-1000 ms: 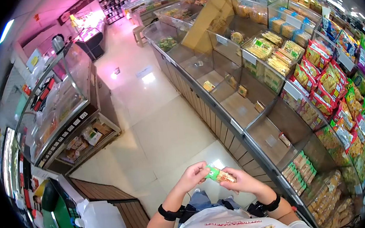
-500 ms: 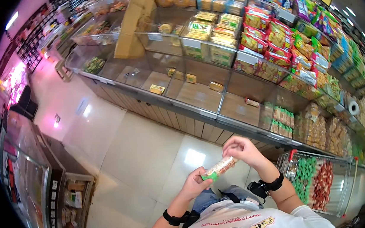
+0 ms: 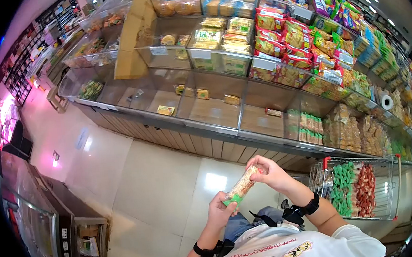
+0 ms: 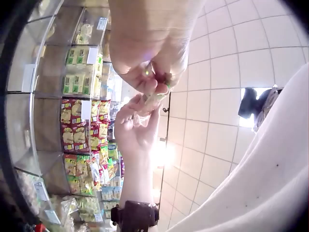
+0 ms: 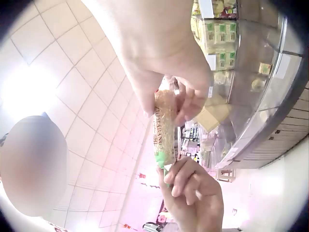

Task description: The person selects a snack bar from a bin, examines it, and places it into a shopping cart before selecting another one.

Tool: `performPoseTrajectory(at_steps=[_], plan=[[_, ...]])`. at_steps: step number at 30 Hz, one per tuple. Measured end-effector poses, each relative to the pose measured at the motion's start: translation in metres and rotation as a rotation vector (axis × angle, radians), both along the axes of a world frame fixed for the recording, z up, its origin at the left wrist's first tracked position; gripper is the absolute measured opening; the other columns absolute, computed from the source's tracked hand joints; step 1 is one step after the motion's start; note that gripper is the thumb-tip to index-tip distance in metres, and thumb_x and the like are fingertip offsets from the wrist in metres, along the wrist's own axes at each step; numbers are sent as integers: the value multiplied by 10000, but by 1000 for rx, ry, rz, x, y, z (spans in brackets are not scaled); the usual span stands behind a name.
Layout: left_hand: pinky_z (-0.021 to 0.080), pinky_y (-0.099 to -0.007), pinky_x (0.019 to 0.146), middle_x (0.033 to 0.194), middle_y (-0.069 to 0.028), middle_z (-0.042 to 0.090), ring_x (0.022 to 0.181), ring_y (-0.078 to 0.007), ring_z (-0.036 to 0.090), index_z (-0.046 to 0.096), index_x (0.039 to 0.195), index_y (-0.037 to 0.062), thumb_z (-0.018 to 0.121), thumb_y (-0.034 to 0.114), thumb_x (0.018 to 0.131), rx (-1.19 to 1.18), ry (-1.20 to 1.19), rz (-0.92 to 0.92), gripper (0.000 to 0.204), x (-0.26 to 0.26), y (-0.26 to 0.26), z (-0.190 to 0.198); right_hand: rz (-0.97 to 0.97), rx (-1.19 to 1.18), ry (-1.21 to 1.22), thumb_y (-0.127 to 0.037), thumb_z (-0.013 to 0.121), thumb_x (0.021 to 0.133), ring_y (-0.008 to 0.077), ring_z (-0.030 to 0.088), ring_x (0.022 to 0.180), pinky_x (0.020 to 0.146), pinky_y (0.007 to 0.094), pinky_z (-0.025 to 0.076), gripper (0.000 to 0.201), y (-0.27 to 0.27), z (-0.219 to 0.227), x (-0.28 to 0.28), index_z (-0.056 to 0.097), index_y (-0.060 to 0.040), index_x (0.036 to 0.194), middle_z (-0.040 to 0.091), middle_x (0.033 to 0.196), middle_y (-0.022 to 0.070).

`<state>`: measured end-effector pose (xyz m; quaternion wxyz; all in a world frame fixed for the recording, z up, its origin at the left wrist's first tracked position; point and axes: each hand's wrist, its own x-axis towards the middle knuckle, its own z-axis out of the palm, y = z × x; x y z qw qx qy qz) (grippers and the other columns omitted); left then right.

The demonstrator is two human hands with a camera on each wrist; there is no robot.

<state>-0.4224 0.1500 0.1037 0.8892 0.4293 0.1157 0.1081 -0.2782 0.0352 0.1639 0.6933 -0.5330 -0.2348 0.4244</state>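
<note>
Held between both hands is a wrapped snack bar [image 3: 242, 184], long and pale brown, in a clear wrapper with a green end. In the head view it slants up to the right, in front of the body. My left hand [image 3: 218, 210] pinches the green lower end. The upper end is in the fingers of my right hand [image 3: 270, 173]. Printed lettering shows along the wrapper of the bar [image 5: 164, 125] in the right wrist view. The left wrist view shows mostly the hands, with the bar largely hidden behind the fingers.
A shopping cart [image 3: 396, 185] with green-ended and red-ended packs stands at the right. Ahead runs a long display counter [image 3: 217, 149] with clear-walled bins. One bin holds green-topped packs [image 3: 310, 128], another a single red pack [image 3: 273, 112]. A glass-fronted cabinet [image 3: 68, 228] stands at lower left.
The view has swung right, bringing the cart in. The bar has turned from sloping down rightward to sloping up. My right fingers, raised at its upper end half a second ago, now grip it.
</note>
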Motion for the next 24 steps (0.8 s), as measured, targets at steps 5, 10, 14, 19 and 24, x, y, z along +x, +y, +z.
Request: performPoseTrajectory(at_steps=[5,10,14,19,24], plan=[[351,-200,398,625,-39,460,479,-88,432,356,728,78,538,65,732,-32,-18,-108,183,8,2,-2,240,-175,-364,-172,681,640,97,490,740,636,237,407,302,-40,-19,17,493,-57,848,525,817,17],[334,-198,405,610,-33,455,466,-83,418,372,744,70,505,74,755,12,117,-288,134,26,-5,-10,392,-312,-831,-282,623,672,244,522,721,634,295,416,332,-60,-41,0,493,-46,866,534,768,110],[314,-179,426,613,-26,465,475,-69,412,392,773,53,450,68,793,270,310,-264,62,50,-24,-17,226,-396,-842,-282,566,705,309,508,658,601,359,410,292,-69,-55,-2,485,-59,875,514,690,141],[297,-159,424,624,-28,478,485,-61,412,402,881,49,395,98,817,363,371,-73,81,83,-43,-33,-78,-466,-923,-301,559,709,304,514,648,596,370,413,303,-128,-89,77,485,-43,849,519,690,155],[288,-154,423,635,-37,486,500,-58,416,402,925,41,373,92,815,429,498,-7,125,116,-73,-46,-611,-610,-292,-293,598,703,121,515,438,385,241,411,324,-244,-149,205,496,-14,831,531,597,78]])
